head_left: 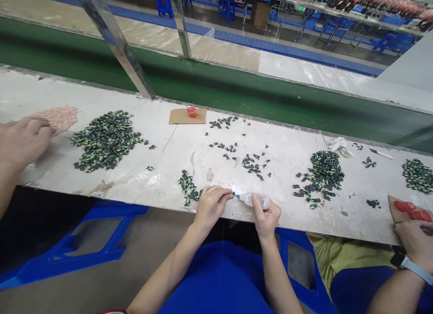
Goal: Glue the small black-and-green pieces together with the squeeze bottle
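Note:
My left hand (211, 205) pinches a small black-and-green piece (233, 193) between thumb and fingertips, just above the front of the white table. My right hand (267, 218) is wrapped round a translucent squeeze bottle (253, 200), tilted to the left. The bottle's thin blue tip meets or almost meets the piece; I cannot tell which. Close to my left hand lies a small cluster of black-and-green pieces (188, 187). Beyond my hands, loose black parts (252, 164) are scattered on the table.
Large heaps of black-and-green pieces lie left (104, 140) and right (326, 169). A red cup (191, 111) stands on cardboard (176, 117) at the back. A co-worker's hand (25, 140) is at far left by pinkish parts (61, 117); another's hand (414, 242) is at far right.

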Tool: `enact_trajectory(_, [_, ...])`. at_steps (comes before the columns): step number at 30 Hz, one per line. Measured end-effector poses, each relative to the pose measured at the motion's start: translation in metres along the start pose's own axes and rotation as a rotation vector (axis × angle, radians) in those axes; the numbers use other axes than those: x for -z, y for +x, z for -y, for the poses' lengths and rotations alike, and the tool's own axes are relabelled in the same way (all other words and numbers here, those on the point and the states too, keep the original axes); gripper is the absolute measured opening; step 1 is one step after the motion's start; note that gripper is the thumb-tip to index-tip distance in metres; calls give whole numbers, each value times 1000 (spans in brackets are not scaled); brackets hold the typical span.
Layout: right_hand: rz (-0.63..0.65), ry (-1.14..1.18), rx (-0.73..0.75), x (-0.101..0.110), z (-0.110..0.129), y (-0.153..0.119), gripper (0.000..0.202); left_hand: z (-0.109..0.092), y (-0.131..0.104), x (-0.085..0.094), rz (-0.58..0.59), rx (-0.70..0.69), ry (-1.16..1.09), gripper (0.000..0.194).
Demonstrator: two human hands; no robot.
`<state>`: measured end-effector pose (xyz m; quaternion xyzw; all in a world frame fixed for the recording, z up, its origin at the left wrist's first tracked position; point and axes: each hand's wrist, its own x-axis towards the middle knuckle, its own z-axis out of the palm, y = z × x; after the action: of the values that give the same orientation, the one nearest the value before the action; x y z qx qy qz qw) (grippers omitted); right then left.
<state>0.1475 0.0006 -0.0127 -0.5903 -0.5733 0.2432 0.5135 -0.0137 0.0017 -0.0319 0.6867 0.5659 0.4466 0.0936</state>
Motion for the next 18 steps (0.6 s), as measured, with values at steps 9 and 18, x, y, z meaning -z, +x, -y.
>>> enact_trajectory(9, [-169,233,-218,3,-12,-1,36,2,-2,-1,-5,-8,-23,8])
enact_trajectory(18, [44,273,-117,-2,-9,11,33,12,-1,-4,33,-96,18,9])
